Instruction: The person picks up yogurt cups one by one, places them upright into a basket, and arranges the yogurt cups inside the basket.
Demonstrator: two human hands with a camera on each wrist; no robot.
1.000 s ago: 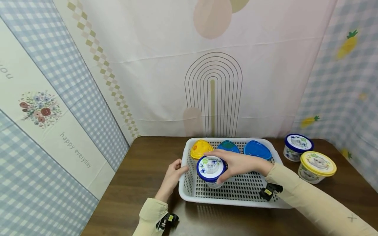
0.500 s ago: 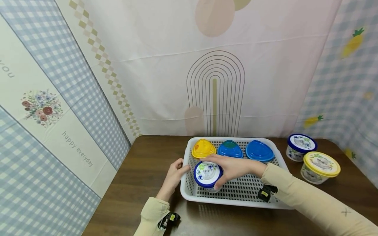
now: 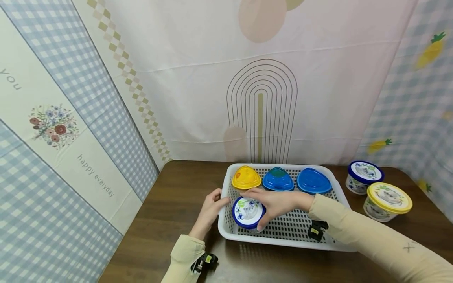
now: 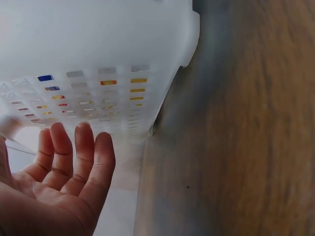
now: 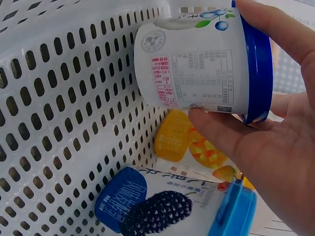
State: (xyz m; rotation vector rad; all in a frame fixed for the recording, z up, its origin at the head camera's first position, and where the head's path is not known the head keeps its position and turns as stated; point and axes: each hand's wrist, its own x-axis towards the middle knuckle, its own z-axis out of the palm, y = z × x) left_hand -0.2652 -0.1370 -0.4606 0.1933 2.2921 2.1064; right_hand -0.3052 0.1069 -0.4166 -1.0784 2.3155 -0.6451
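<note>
A patterned fabric backdrop (image 3: 198, 106) fills the upper part of the head view. Below it stretches a dark wooden worktop (image 3: 177, 196), carrying a white perforated basket (image 3: 283, 243). The basket seems light, so a sideways bump could make it slide.

A person's left hand (image 3: 209, 210) is at the basket's left side, thumb over the rim, fingers curved toward the outer wall (how firmly it holds cannot be told).

The right hand (image 3: 277, 203) has its grip clamped on a blue-lidded tub (image 3: 247, 212) with blueberry artwork, inside the basket near its front left corner. Whether the tub's base touches the basket floor is unclear. The right wrist view shows a finger against the tub's side and the blue lid close to the palm; if the lid took the strain, it might pop loose. Letting go before the base sits flat could tip the tub.

Right of the basket, on the worktop, stand a yellow-lidded tub (image 3: 389, 198) and, just behind it, a second blue-lidded tub (image 3: 365, 173).

Smaller still, three pots line the basket's far side: a yellow pot (image 3: 246, 177), a middle blue pot (image 3: 277, 179) and a right-hand blue pot (image 3: 313, 181). The yellow pot is nearest the held tub, so a careless backward push could knock it.
</note>
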